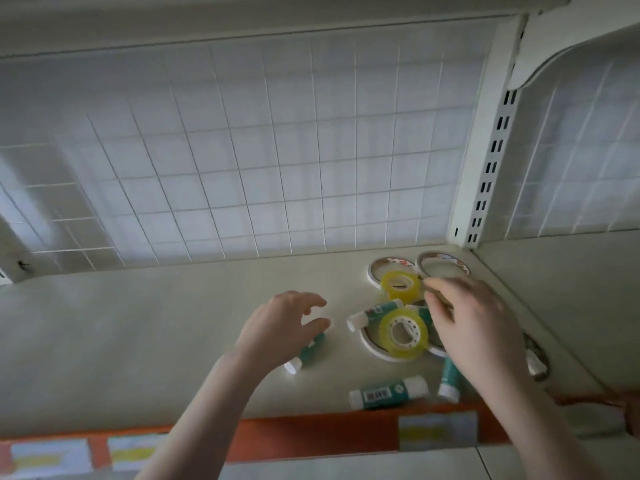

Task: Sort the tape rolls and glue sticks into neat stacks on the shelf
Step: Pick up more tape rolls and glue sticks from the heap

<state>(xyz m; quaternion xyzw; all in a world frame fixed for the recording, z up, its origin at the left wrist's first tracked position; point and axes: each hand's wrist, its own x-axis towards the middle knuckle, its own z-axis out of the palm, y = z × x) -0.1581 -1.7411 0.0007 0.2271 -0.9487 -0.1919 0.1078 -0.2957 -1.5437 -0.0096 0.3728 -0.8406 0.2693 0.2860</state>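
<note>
**Shelf and what lies on it**

The pale cream shelf board has an orange front strip carrying blurred paper price labels.

Toward the right rear lie two flat white-rimmed tape rings, with a yellow translucent tape roll leaning on the left one.

Nearer the front, a second yellow translucent tape roll rests on another flat white ring and against a teal glue stick with a white cap.

Three more teal, white-capped glue sticks lie flat: one left of centre, one near the front edge, one just right of it.
</note>
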